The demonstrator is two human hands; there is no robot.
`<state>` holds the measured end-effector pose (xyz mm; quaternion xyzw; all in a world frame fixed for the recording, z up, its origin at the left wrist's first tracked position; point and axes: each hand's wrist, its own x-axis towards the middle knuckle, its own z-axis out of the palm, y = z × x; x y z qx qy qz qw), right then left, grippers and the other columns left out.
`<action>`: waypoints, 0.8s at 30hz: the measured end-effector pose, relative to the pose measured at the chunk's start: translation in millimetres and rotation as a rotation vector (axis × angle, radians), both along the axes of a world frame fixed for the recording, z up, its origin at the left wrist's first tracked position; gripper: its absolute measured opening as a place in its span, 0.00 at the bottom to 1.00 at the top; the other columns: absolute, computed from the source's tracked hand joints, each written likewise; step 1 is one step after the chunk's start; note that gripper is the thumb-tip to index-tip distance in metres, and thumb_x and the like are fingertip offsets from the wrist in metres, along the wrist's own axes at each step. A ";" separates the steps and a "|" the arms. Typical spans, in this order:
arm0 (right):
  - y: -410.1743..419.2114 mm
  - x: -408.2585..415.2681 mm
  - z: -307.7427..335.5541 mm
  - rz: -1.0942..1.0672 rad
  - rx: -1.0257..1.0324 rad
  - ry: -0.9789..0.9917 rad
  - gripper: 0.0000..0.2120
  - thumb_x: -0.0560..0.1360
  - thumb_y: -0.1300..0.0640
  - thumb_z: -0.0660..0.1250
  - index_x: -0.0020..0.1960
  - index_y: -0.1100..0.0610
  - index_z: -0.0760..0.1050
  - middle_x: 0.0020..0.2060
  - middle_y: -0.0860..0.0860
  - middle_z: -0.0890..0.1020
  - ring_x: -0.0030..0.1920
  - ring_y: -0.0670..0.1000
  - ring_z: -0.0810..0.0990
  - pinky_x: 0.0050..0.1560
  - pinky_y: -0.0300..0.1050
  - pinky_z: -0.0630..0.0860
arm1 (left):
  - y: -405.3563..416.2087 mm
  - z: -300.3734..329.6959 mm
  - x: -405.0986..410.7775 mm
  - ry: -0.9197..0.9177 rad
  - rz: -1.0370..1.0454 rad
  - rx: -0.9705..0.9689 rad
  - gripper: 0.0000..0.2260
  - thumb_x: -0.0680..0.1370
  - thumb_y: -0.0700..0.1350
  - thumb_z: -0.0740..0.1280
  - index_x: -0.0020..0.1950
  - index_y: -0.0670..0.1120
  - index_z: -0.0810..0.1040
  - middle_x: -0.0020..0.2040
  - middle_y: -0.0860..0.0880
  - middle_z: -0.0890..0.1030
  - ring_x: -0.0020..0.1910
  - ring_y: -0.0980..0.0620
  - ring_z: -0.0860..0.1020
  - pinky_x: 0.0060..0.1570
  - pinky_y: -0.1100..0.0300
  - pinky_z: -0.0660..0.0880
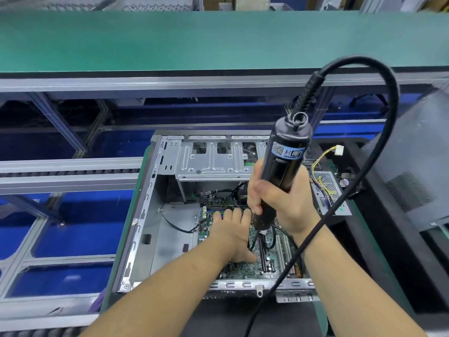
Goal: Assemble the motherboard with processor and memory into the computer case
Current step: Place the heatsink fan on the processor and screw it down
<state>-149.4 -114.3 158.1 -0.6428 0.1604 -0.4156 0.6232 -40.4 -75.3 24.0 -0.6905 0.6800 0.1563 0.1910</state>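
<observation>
1. Blue panels (73,229) framed by grey aluminium rails fill the far left, and above them we see a long green conveyor belt (170,40) running across the top of the view.
2. Moving right, we find the computer case (141,215) lying open on its side on the bench (379,239), its bare metal wall towards us and a silver drive cage (209,159) at its far end.
3. Inside the case, on its floor, lies the green motherboard (245,268), with dark slots running along its right part and thin black wires crossing its far edge.
4. We see the left hand (233,234) lying palm down on the motherboard, fingers straight and close together, pointing away from us, thumb spread towards the right; it holds nothing.
5. Just right of it, the right hand (277,198) is clamped round the barrel of a black electric screwdriver (281,171), fingers curled about it and the thumb on the near side.
6. The screwdriver stands nearly upright, slightly tilted, its bit pointing down at the motherboard just beside the left hand's fingers; we cannot tell whether the tip touches a screw.
7. A black cable (384,113) loops up from the screwdriver's top, arcs right and falls past the right forearm.
8. Farther right, a bundle of yellow and coloured wires (320,166) with a white plug hangs over the case's edge, near a perforated metal box (332,190).
9. At the far right stands a grey slanted panel (413,166).
</observation>
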 end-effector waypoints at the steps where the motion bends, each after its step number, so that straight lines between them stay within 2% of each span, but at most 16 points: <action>1: 0.2 0.0 0.5 0.004 -0.004 0.002 0.16 0.70 0.54 0.71 0.34 0.63 0.69 0.24 0.64 0.71 0.22 0.59 0.69 0.26 0.53 0.69 | 0.3 -0.4 -0.1 -0.002 0.000 -0.002 0.46 0.70 0.73 0.61 0.75 0.40 0.63 0.75 0.38 0.56 0.70 0.37 0.58 0.68 0.34 0.54; 5: -1.2 1.9 -0.9 0.016 -0.021 0.016 0.17 0.69 0.51 0.74 0.36 0.62 0.72 0.24 0.61 0.72 0.22 0.57 0.70 0.28 0.51 0.70 | 0.9 -1.0 -0.4 0.004 0.005 -0.004 0.48 0.69 0.73 0.61 0.77 0.40 0.59 0.74 0.38 0.57 0.69 0.37 0.59 0.68 0.35 0.54; 7: -2.7 3.5 -0.7 0.015 -0.022 0.014 0.23 0.69 0.41 0.77 0.37 0.60 0.74 0.25 0.60 0.73 0.23 0.56 0.72 0.30 0.49 0.70 | 1.1 3.0 0.3 0.016 0.010 0.002 0.48 0.69 0.73 0.62 0.76 0.40 0.60 0.74 0.39 0.57 0.69 0.37 0.59 0.69 0.35 0.53; 9: -4.1 5.2 2.1 0.023 -0.015 0.012 0.25 0.66 0.33 0.77 0.39 0.56 0.77 0.26 0.57 0.74 0.23 0.55 0.73 0.31 0.47 0.71 | 1.6 6.5 1.9 0.040 0.023 0.011 0.49 0.68 0.73 0.63 0.77 0.41 0.58 0.73 0.41 0.58 0.70 0.38 0.59 0.69 0.35 0.53; 11: -6.5 7.0 6.9 0.046 -0.001 -0.002 0.25 0.64 0.32 0.77 0.41 0.51 0.76 0.27 0.55 0.76 0.23 0.53 0.74 0.31 0.45 0.72 | 3.8 9.8 4.7 0.071 0.034 0.016 0.51 0.68 0.74 0.64 0.78 0.41 0.55 0.73 0.43 0.59 0.71 0.38 0.59 0.70 0.36 0.54; 12: -7.9 7.9 9.6 0.044 0.006 -0.009 0.27 0.63 0.32 0.78 0.42 0.52 0.75 0.27 0.55 0.76 0.23 0.52 0.74 0.30 0.44 0.72 | 4.6 12.3 6.2 0.087 0.032 0.014 0.51 0.68 0.74 0.64 0.78 0.41 0.54 0.73 0.43 0.60 0.71 0.38 0.59 0.70 0.36 0.55; 15: -13.0 8.5 22.7 -0.082 0.024 -0.040 0.33 0.62 0.31 0.78 0.43 0.58 0.71 0.26 0.55 0.75 0.22 0.53 0.73 0.29 0.44 0.72 | -0.3 29.0 9.3 0.056 -0.027 0.075 0.55 0.65 0.77 0.65 0.79 0.43 0.50 0.74 0.43 0.64 0.71 0.40 0.64 0.68 0.41 0.64; 17: -22.7 6.4 35.6 -0.214 0.089 -0.096 0.32 0.62 0.29 0.76 0.45 0.55 0.71 0.26 0.53 0.75 0.23 0.54 0.73 0.28 0.46 0.73 | -12.5 52.7 11.5 0.022 -0.022 0.203 0.58 0.64 0.77 0.66 0.81 0.47 0.44 0.69 0.47 0.75 0.66 0.45 0.74 0.57 0.48 0.73; 18: -28.9 5.8 42.6 -0.273 0.135 -0.104 0.30 0.64 0.28 0.74 0.47 0.52 0.72 0.27 0.52 0.75 0.23 0.54 0.73 0.28 0.46 0.74 | -19.3 66.9 12.6 0.011 -0.013 0.254 0.57 0.65 0.75 0.68 0.81 0.49 0.45 0.65 0.49 0.79 0.61 0.47 0.78 0.50 0.52 0.75; 19: -35.5 5.8 48.0 -0.336 0.165 -0.077 0.27 0.66 0.27 0.72 0.47 0.48 0.71 0.27 0.52 0.75 0.23 0.54 0.74 0.27 0.47 0.74 | -25.9 81.0 15.0 0.002 -0.013 0.253 0.49 0.68 0.71 0.70 0.80 0.49 0.54 0.62 0.51 0.81 0.57 0.47 0.80 0.45 0.54 0.74; 20: -42.9 6.4 50.2 -0.389 0.173 -0.020 0.24 0.70 0.29 0.70 0.48 0.47 0.69 0.28 0.52 0.75 0.24 0.54 0.74 0.28 0.47 0.75 | -33.8 95.1 17.9 0.030 -0.020 0.182 0.36 0.72 0.63 0.71 0.74 0.48 0.68 0.59 0.51 0.82 0.54 0.47 0.81 0.42 0.55 0.73; 21: -49.1 7.3 50.3 -0.429 0.175 0.058 0.21 0.73 0.32 0.68 0.49 0.48 0.68 0.29 0.53 0.75 0.25 0.54 0.75 0.28 0.48 0.75 | -38.0 110.7 19.7 0.084 0.005 0.067 0.20 0.75 0.53 0.69 0.64 0.47 0.77 0.55 0.49 0.83 0.51 0.46 0.81 0.40 0.55 0.74; 22: -55.1 7.9 47.4 -0.449 0.193 0.114 0.19 0.76 0.36 0.68 0.50 0.50 0.67 0.31 0.53 0.74 0.27 0.53 0.76 0.29 0.48 0.76 | -41.0 123.9 22.5 0.171 0.081 -0.062 0.11 0.75 0.45 0.66 0.55 0.46 0.80 0.51 0.48 0.83 0.50 0.44 0.81 0.40 0.56 0.75; 23: -59.4 9.2 43.2 -0.460 0.235 0.143 0.16 0.79 0.40 0.68 0.50 0.50 0.66 0.34 0.54 0.74 0.29 0.54 0.77 0.30 0.49 0.78 | -42.4 138.2 23.6 0.297 0.192 -0.200 0.09 0.75 0.40 0.62 0.52 0.46 0.80 0.48 0.47 0.82 0.51 0.43 0.81 0.42 0.54 0.77; 24: -61.3 10.7 38.8 -0.455 0.294 0.155 0.13 0.80 0.44 0.68 0.50 0.50 0.67 0.37 0.54 0.74 0.33 0.55 0.78 0.32 0.51 0.80 | -43.6 151.2 24.5 0.459 0.324 -0.326 0.12 0.76 0.38 0.60 0.52 0.46 0.80 0.49 0.46 0.82 0.52 0.42 0.81 0.47 0.52 0.79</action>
